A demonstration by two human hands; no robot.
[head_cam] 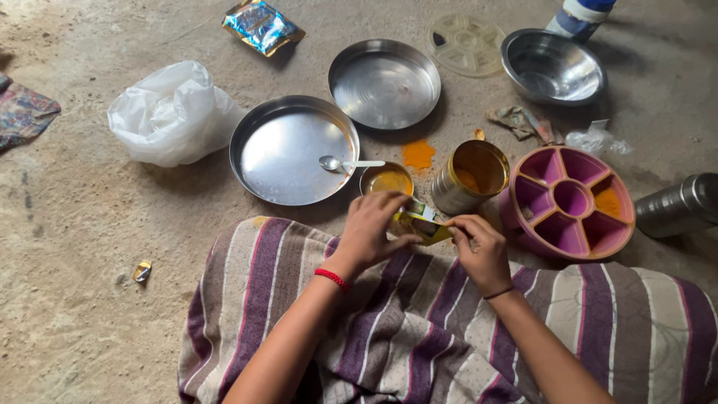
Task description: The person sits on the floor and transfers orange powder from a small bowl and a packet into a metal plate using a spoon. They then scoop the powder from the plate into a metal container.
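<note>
**Head view: two hands pinch a small yellow packet**

Head camera looks down on a striped cloth [419, 329] over the lap. Above it, the left hand [372, 228] and right hand [479, 249] both close their fingers on a small yellow packet [420, 224], held between them. Beyond lie a steel plate [288, 153], a pink compartment box [572, 202], an open tin [471, 176] and orange powder [418, 153] spilled on the bare concrete floor [75, 224].

Home floor cooking spot, probably a household kitchen area.
Steel plates [293, 150], a steel bowl [552, 67] and a pink compartmented spice box [572, 200] sit on the bare, rough floor [75, 224].
</note>
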